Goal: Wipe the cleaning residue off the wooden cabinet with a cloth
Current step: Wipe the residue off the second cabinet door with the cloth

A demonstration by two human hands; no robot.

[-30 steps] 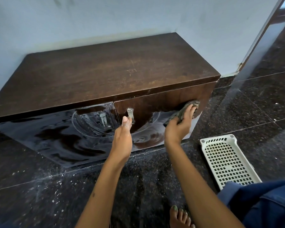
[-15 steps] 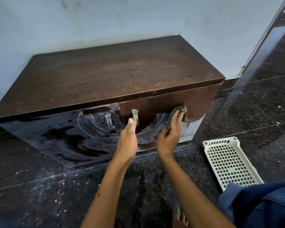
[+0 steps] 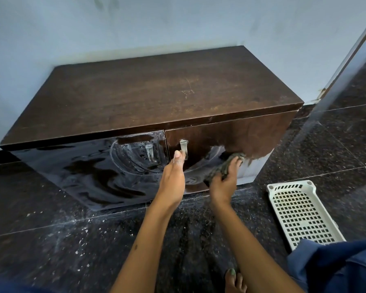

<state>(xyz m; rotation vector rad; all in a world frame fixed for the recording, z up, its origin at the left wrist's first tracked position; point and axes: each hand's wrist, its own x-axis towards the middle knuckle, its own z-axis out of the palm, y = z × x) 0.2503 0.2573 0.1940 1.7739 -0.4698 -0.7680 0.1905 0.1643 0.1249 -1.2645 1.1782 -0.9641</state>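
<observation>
Cloth [image 3: 222, 169] lower now, two hands, one cabinet [image 3: 148, 102]

Bare forearms, dark blue garment [image 3: 336, 265], green-painted toenail [image 3: 232, 271], bare foot [image 3: 235, 282]
</observation>
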